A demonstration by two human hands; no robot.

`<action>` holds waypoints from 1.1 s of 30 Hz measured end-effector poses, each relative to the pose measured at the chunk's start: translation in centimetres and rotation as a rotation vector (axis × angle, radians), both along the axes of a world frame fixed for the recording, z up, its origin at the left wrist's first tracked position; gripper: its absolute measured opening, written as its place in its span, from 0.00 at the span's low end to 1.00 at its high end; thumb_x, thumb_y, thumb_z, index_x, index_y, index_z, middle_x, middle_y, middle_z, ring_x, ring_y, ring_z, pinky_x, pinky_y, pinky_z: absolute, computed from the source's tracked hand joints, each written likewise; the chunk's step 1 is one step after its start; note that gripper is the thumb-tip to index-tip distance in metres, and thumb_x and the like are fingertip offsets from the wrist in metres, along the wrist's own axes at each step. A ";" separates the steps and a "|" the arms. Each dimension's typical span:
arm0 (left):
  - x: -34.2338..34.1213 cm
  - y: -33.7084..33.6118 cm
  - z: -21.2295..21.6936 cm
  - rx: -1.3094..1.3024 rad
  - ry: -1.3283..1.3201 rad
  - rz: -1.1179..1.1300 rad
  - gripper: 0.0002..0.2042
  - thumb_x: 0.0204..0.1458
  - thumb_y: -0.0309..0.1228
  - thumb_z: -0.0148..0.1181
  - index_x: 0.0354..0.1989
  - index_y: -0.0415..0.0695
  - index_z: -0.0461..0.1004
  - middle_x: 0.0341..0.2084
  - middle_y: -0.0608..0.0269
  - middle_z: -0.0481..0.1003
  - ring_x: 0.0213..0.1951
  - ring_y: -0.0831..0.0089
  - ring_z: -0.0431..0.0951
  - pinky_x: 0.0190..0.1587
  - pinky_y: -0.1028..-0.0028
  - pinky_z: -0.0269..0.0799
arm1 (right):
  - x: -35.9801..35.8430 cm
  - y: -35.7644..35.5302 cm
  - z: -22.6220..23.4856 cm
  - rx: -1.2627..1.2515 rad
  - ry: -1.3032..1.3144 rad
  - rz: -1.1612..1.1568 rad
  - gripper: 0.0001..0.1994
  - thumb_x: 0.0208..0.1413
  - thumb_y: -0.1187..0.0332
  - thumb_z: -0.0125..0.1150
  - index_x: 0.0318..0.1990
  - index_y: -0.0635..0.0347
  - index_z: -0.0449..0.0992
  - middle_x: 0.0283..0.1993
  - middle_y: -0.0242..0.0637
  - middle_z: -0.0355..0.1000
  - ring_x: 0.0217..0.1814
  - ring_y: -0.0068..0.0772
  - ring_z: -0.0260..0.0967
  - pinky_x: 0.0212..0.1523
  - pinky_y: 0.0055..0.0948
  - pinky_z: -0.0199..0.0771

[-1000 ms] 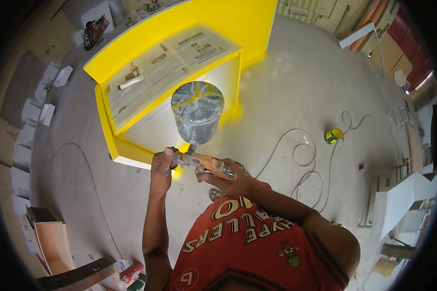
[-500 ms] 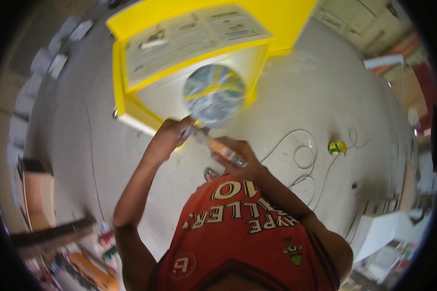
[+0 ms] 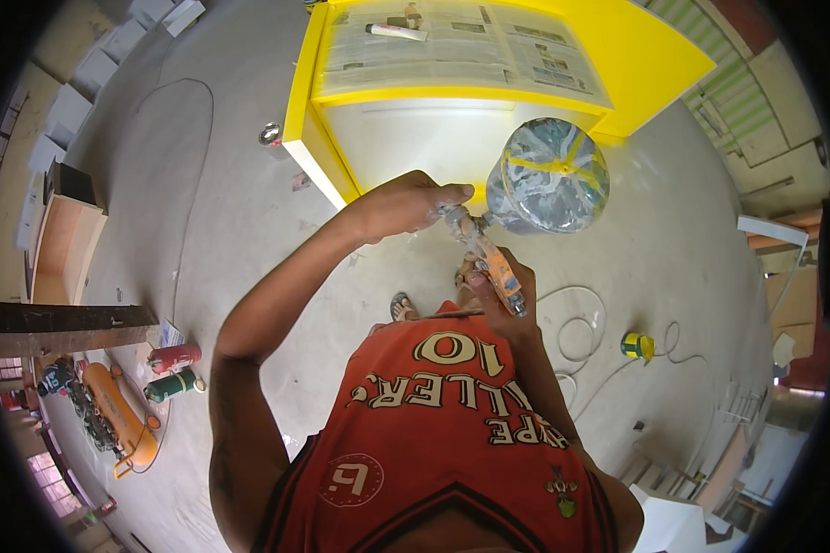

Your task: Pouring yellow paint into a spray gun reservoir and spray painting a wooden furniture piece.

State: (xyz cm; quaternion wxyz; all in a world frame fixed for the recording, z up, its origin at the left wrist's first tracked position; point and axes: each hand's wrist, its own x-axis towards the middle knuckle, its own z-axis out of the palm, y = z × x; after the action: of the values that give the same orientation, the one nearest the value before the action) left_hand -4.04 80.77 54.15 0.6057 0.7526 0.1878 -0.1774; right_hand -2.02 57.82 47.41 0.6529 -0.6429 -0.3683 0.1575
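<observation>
A paint spray gun (image 3: 491, 260) is held in front of my red jersey, its orange handle stained with paint. My right hand (image 3: 515, 293) is wrapped round the handle. My left hand (image 3: 410, 207) is closed on the front end of the gun, thumb stretched along the top; its fingertips are partly hidden. The gun's round cup (image 3: 555, 175), smeared grey and streaked with yellow, leans to the far right. Just beyond stands a yellow cabinet (image 3: 655, 69) with a white front panel (image 3: 406, 138).
Newspaper (image 3: 470, 51) covers the cabinet's top, with a white tube (image 3: 397, 33) on it. A thin hose (image 3: 581, 304) loops over the floor near a yellow-green pail (image 3: 637, 346). An orange air compressor (image 3: 118, 415) and red (image 3: 173, 358) and green (image 3: 171, 385) cylinders lie at left.
The view has swung, so the cabinet sits farther right and higher. Both hands and the spray gun have shifted right in the picture. Both hands keep hold of the gun.
</observation>
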 end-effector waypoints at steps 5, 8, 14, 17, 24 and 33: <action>-0.3 0.8 -0.8 -0.101 -0.059 0.051 0.26 0.62 0.52 0.54 0.17 0.48 0.62 0.13 0.76 0.52 0.17 0.80 0.48 0.21 0.75 0.47 | 0.0 1.4 -0.1 0.024 0.019 0.019 0.09 0.61 0.75 0.59 0.48 0.66 0.74 0.32 0.33 0.74 0.30 0.20 0.69 0.33 0.24 0.71; -0.8 1.4 -1.2 -0.197 -0.033 0.053 0.24 0.64 0.52 0.51 0.22 0.45 0.65 0.15 0.76 0.54 0.18 0.82 0.51 0.21 0.77 0.49 | -0.1 2.0 0.0 0.028 0.044 0.035 0.09 0.61 0.75 0.59 0.47 0.66 0.74 0.31 0.33 0.73 0.30 0.20 0.68 0.33 0.24 0.70; -1.6 3.4 -2.1 -0.187 -0.016 0.073 0.26 0.65 0.52 0.48 0.20 0.44 0.68 0.16 0.74 0.57 0.19 0.80 0.51 0.22 0.74 0.49 | 0.3 3.6 -0.1 -0.068 0.034 0.092 0.08 0.60 0.74 0.61 0.45 0.66 0.74 0.31 0.34 0.73 0.29 0.23 0.69 0.32 0.25 0.71; -2.0 4.0 -2.4 -0.155 -0.013 0.109 0.26 0.64 0.52 0.49 0.19 0.45 0.68 0.16 0.74 0.56 0.18 0.80 0.50 0.22 0.74 0.47 | 0.3 4.5 -0.1 -0.043 0.002 0.088 0.08 0.60 0.74 0.61 0.45 0.66 0.74 0.30 0.34 0.73 0.28 0.23 0.69 0.31 0.26 0.71; -2.3 4.3 -2.6 0.166 -0.194 0.079 0.32 0.63 0.55 0.45 0.22 0.35 0.73 0.15 0.66 0.63 0.21 0.71 0.62 0.29 0.67 0.63 | 0.3 5.1 -0.1 -0.060 0.023 0.084 0.09 0.60 0.75 0.61 0.46 0.66 0.74 0.31 0.34 0.73 0.29 0.22 0.69 0.32 0.25 0.70; -4.6 3.2 -20.3 -0.260 -0.185 -0.211 0.16 0.61 0.37 0.46 0.47 0.40 0.75 0.41 0.61 0.77 0.42 0.72 0.76 0.48 0.69 0.71 | 1.3 6.9 2.4 0.004 0.252 -0.041 0.10 0.63 0.71 0.60 0.49 0.65 0.74 0.31 0.26 0.72 0.27 0.14 0.64 0.29 0.19 0.65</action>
State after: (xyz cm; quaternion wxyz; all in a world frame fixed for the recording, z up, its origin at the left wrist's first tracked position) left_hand -8.60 83.93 33.89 0.6906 0.6965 0.0271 -0.1927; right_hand -0.68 64.70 49.83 0.6983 -0.6243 -0.2701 0.2230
